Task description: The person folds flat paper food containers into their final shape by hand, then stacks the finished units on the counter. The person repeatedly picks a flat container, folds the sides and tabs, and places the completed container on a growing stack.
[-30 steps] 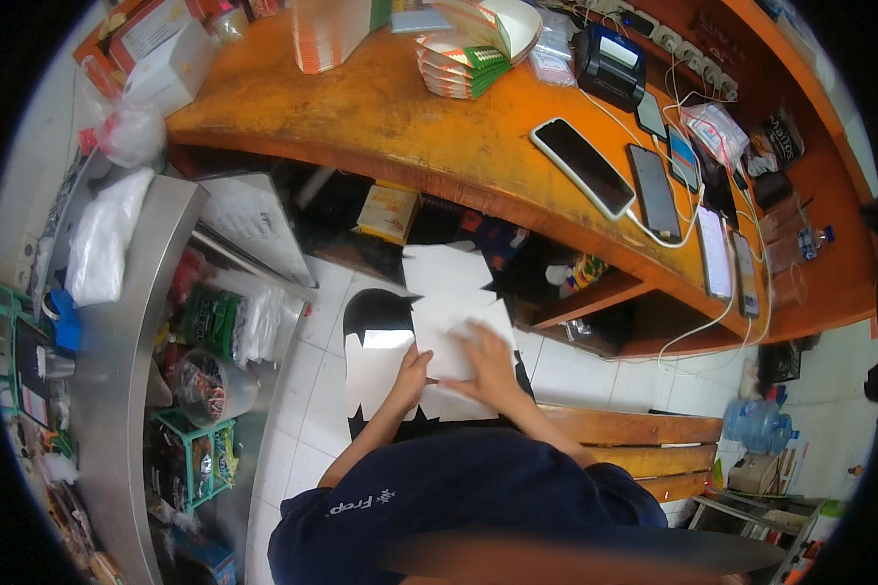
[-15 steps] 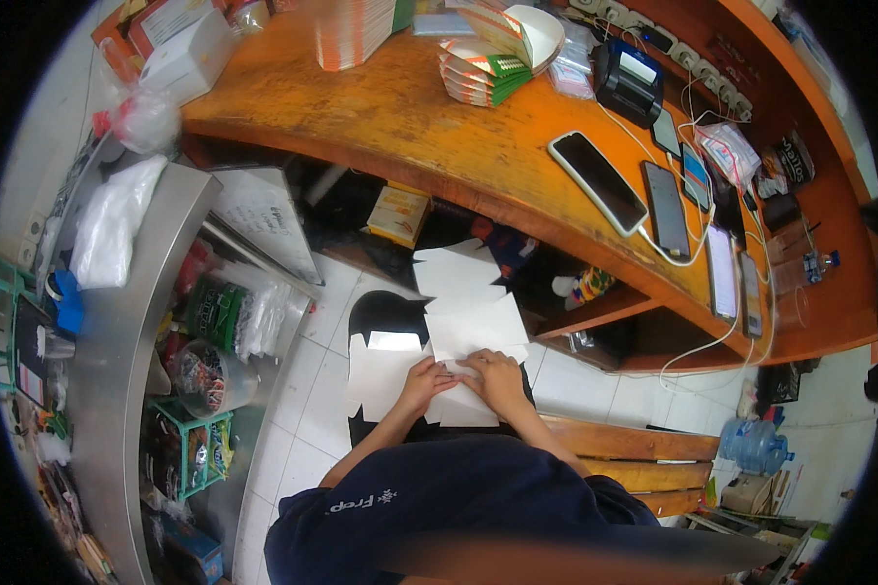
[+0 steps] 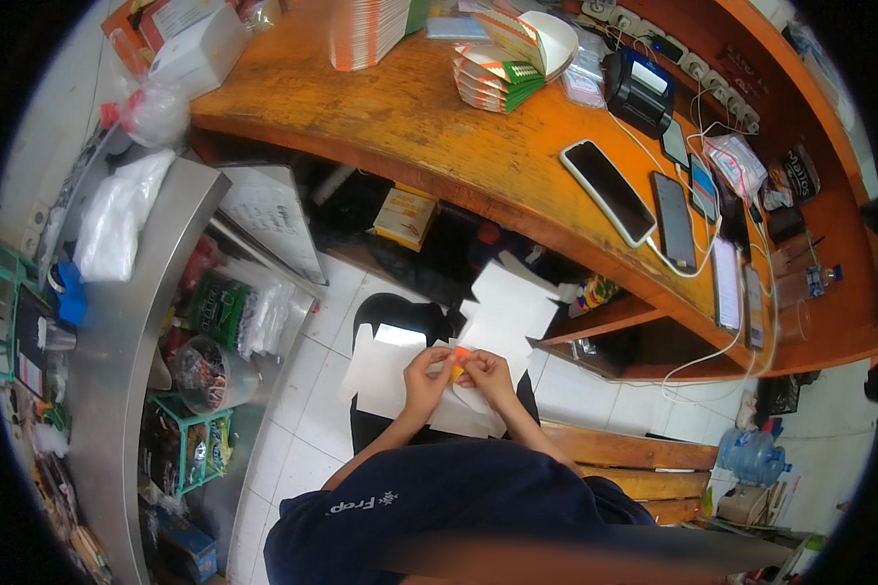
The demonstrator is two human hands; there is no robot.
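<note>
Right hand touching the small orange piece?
Touching: the head view shows the right hand with its fingertips on the small orange piece, no visible gap.

Right hand (image 3: 491, 377) on white cardboard (image 3: 513, 314)

Fairly bright, deep shadow beneath wooden counter (image 3: 361, 117), curved edges, blurred bottom
</note>
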